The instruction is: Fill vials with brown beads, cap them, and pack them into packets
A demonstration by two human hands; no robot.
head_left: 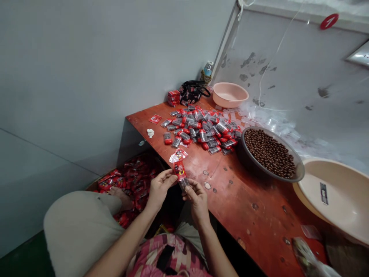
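Just off the near table edge, my left hand (162, 185) and my right hand (198, 198) hold a small red packet (180, 171) between them. Its lower end looks clear with dark contents, partly hidden by my right fingers. My left thumb and fingers pinch its left side. My right thumb and fingers close around the lower end. Right behind the packet, at the table edge, lie several red-and-white printed labels (178, 155). Beyond them is a heap of small clear containers (201, 129) with red ends and dark contents.
A grey bowl of brown balls (269, 154) stands right of the heap, beside a large cream basin (346, 196). A pink basin (230, 94), a black floral bag (190, 92) and red boxes (173, 97) sit at the back. Red packets (138, 184) fill the space below left.
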